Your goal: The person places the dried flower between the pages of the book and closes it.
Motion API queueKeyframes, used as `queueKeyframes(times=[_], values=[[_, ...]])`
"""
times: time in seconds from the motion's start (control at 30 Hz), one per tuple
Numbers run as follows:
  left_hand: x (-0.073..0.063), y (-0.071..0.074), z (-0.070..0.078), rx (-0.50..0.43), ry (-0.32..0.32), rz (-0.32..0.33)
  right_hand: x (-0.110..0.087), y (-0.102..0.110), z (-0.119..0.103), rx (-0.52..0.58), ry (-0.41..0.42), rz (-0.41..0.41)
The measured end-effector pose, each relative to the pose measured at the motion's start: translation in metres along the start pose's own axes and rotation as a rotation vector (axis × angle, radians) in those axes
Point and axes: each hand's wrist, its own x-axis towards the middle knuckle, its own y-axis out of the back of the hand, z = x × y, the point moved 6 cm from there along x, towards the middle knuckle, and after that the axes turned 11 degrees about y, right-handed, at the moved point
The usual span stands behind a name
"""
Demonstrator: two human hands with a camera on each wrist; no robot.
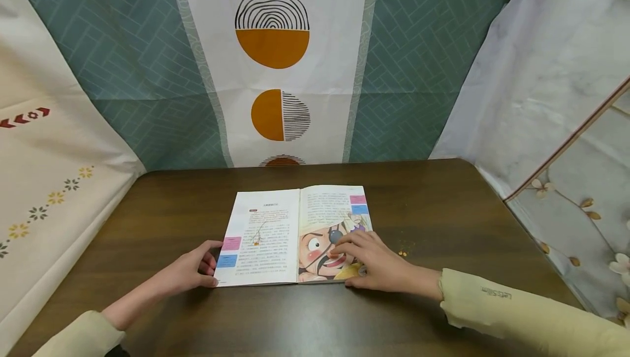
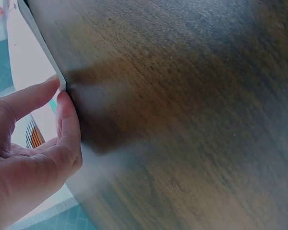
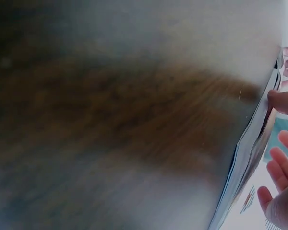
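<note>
An open picture book [image 1: 269,209] lies on the table, text on its left page and a large cartoon pirate face [image 1: 315,245] on its right page. At the book's lower left corner, my left hand [image 1: 184,271] pinches the edge between thumb and fingers; the left wrist view shows this grip [image 2: 33,158] close up. My right hand [image 1: 381,265] rests over the lower right page with fingers extended, covering part of the picture. In the right wrist view its thumb [image 3: 282,101] touches the book's edge [image 3: 245,143], while the other fingers are spread.
The dark wooden table [image 1: 433,209] extends around the book on all sides. A patterned curtain [image 1: 413,62] hangs behind it, with pale cloth [image 1: 59,154] at left and a marbled cloth [image 1: 556,100] at right. Small yellow marks [image 1: 403,253] show near my right hand.
</note>
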Motion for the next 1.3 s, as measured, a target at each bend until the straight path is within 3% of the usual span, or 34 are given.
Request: queueKeyframes(times=[0.6, 0.93, 1.17, 1.3], values=[[0.0, 0.0, -0.008, -0.021, 0.012, -0.01, -0.014, 0.01, 0.015, 0.092, -0.061, 0.076], [0.002, -0.001, -0.009, -0.032, 0.003, -0.024, -0.03, 0.028, 0.024, 0.07, -0.021, 0.173], [0.001, -0.001, -0.008, -0.045, 0.003, -0.025, -0.034, 0.039, 0.039, 0.102, -0.125, 0.195], [0.001, -0.001, -0.007, -0.051, 0.002, -0.031, -0.032, 0.043, 0.045, 0.077, -0.139, 0.212]])
